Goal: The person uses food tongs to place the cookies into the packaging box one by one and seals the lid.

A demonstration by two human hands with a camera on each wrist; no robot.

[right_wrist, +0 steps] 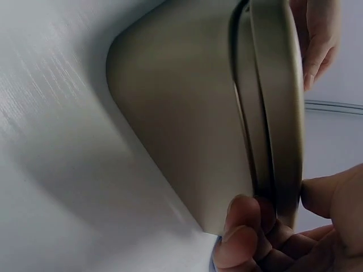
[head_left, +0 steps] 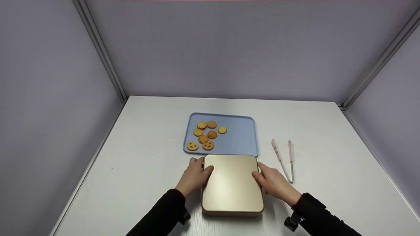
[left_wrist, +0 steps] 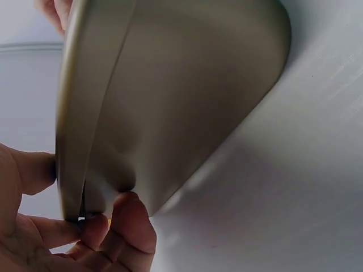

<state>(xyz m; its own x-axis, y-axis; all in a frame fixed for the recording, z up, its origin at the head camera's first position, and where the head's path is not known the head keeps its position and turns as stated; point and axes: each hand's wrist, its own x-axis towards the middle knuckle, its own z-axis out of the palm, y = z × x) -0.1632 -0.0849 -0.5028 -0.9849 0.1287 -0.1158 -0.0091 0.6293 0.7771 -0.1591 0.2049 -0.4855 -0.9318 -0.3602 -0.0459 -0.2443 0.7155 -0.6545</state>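
Observation:
A gold rectangular tin (head_left: 232,214) stands on the white table, its smooth lid (head_left: 233,186) on top. My left hand (head_left: 193,176) grips the far left side of the lid, thumb on the top edge and fingers curled at the side. On the opposite side my right hand (head_left: 275,183) holds the lid the same way. The right wrist view shows the lid (right_wrist: 281,96) raised slightly along the seam, with a recessed rim of the tin body (right_wrist: 176,113) exposed. In the left wrist view the seam beside the lid (left_wrist: 79,107) looks narrow. The inside of the tin is hidden.
Just beyond the tin lies a blue tray (head_left: 242,137) with several cookies (head_left: 212,134) on its left half. To the right, tongs (head_left: 291,160) with pinkish-white tips lie spread on the table (head_left: 144,144). Grey panels (head_left: 210,52) enclose the back and sides.

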